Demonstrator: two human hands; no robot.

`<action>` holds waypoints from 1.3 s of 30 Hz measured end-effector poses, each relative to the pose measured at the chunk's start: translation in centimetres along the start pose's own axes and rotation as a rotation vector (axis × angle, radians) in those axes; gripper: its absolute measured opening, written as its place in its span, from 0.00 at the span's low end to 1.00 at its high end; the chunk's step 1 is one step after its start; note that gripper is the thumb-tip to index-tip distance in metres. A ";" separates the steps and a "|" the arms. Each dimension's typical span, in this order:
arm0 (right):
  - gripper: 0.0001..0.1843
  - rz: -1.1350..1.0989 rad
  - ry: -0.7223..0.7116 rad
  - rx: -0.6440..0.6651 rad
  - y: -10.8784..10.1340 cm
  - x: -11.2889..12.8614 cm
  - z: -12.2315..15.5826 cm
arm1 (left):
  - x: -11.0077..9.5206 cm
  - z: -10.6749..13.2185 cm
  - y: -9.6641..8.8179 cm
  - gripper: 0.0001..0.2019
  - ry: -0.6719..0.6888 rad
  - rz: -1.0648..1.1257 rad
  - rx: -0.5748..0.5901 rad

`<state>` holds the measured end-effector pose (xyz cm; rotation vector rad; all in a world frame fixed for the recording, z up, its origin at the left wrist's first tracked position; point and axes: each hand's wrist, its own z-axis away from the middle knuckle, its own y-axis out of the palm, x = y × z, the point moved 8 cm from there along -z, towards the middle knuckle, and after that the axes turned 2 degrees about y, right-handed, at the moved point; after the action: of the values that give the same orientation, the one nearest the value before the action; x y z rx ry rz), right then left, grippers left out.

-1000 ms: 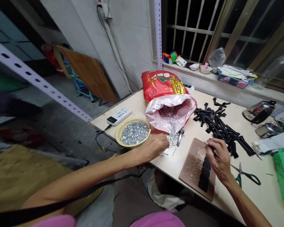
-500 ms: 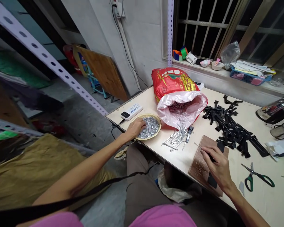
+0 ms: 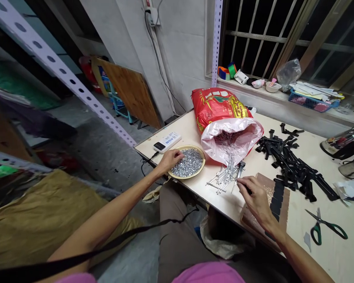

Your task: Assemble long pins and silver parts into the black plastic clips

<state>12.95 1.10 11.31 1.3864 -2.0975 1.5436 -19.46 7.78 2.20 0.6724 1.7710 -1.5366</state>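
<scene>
My left hand (image 3: 170, 160) is over the left side of a shallow yellowish bowl (image 3: 203, 164) filled with small shiny metal pieces (image 3: 190, 162). Its fingers are pinched together, and what they hold, if anything, is too small to make out. My right hand (image 3: 253, 194) is closed in a pinch on a thin metal rod (image 3: 234, 179), beside a loose pile of headed metal rods (image 3: 223, 177). Under and beside that hand lies a brown board (image 3: 262, 181) with a black strip (image 3: 277, 200) along it. A black clip-like part (image 3: 241, 168) rests against the rod pile.
A red sack (image 3: 218, 106) lies open toward me, rods spilling out. Black plastic parts (image 3: 292, 161) are heaped to the right, with green-handled scissors (image 3: 327, 226) in front. A white power bank (image 3: 167, 142) stands behind the bowl. A metal kettle (image 3: 342, 141) is at far right.
My right hand has moved left from above the board to the rod pile, uncovering more of the black strip. My left hand has drawn slightly back toward the bowl's left rim.
</scene>
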 end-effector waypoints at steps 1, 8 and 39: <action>0.13 -0.008 0.002 0.003 0.4 0.0 -0.2 | -0.1 0.2 0.0 0.10 -0.029 0.071 -0.006; 0.15 0.001 -0.064 0.006 2.7 2.0 -1.3 | -5.1 3.5 4.7 0.17 -0.326 0.970 0.145; 0.20 0.334 0.063 -0.014 -0.2 0.3 1.9 | -15.4 7.8 11.7 0.19 -0.185 1.013 0.203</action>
<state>13.65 -0.64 10.80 1.0053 -2.3871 1.6588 0.42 2.90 6.33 1.2302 0.8678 -0.9999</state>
